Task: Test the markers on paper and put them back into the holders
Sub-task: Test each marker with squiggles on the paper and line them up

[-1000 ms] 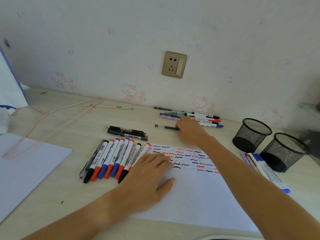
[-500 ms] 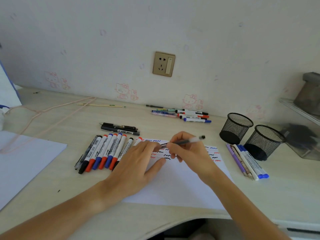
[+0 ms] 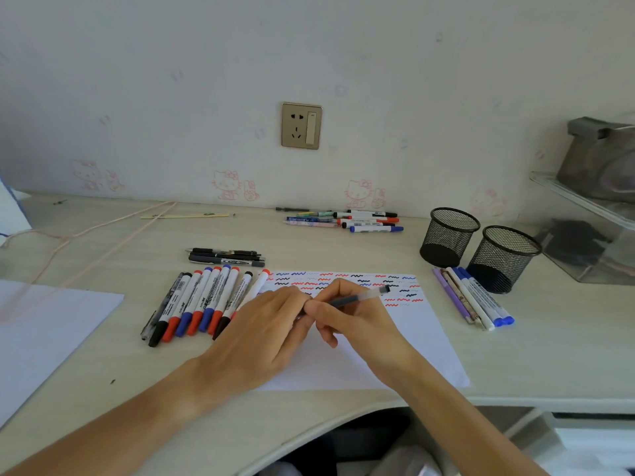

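Below, parts run from largest to smallest.
Counter (image 3: pixel 360 250): pale wood-grain top against a wall printed with faint pink cartoon cats.
Spare sheet (image 3: pixel 41 331): blank white paper at the left edge of the counter.
Test paper (image 3: pixel 422 341): white sheet in front of the person; its far part carries rows of short red, blue and black squiggles.
Left hand (image 3: pixel 261 334): forearm enters from lower left; palm down on the near left part of the test paper, fingers reaching toward the pen's near end. Whether they pinch it cannot be told.
Right hand (image 3: pixel 354 321): forearm enters from lower right; fingers curled round the pen, knuckles up, over the middle of the test paper.
Holders (image 3: pixel 448 237): two black mesh cups standing side by side at the right, just beyond the test paper's far right corner.
Marker row (image 3: pixel 202 300): capped markers with red, blue and black caps, lying side by side just left of the test paper; barrel print too small to read.
Far markers (image 3: pixel 364 221): small group near the wall, below the socket (image 3: pixel 301 126).
Right group (image 3: pixel 477 298): purple and blue-capped pens lying beside the nearer holder.
Black pens (image 3: pixel 226 257): short stack beyond the marker row; label unreadable.
Pen (image 3: pixel 360 295): slim, clear barrel with dark end, held nearly level in the right-hand grip, far end pointing right over the squiggles.
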